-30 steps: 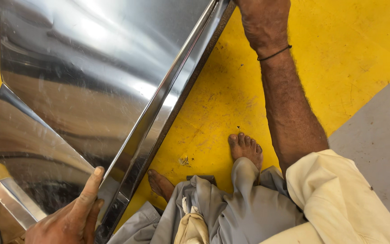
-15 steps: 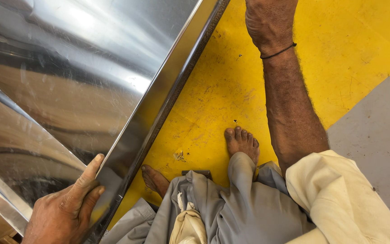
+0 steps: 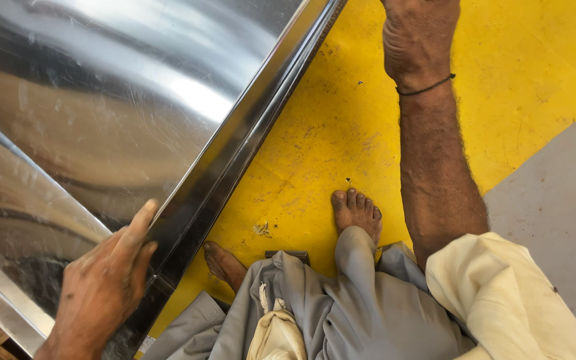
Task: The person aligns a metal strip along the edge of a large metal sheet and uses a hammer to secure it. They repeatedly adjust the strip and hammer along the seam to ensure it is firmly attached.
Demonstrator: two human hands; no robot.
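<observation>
My left hand (image 3: 105, 283) lies flat and spread on the polished steel sheet (image 3: 121, 113), fingers nearly straight, thumb up along the folded edge (image 3: 235, 163); it presses, doesn't wrap anything. My right hand (image 3: 418, 37) is up at the top of the frame near the far end of that same edge, fingers cut off by the frame, so I can't tell whether it grips or just rests. The sheet fills the left and upper-left, sloping over the yellow floor (image 3: 328, 140), its folded edge running diagonally from top centre down to my left hand. Handling guess: big, thin, stiff along the fold but likely to flex and wobble across the open face; mirror-smooth so slippery under a flat palm, scratches easily, raw edges probably sharp. Best hold is the folded rim, one hand toward each end. Count: one main sheet, a second bright curved piece (image 3: 5, 300) at lower left, two bare feet (image 3: 357, 212), one black wrist thread (image 3: 428, 85), a grey floor strip (image 3: 555, 220) at right.
</observation>
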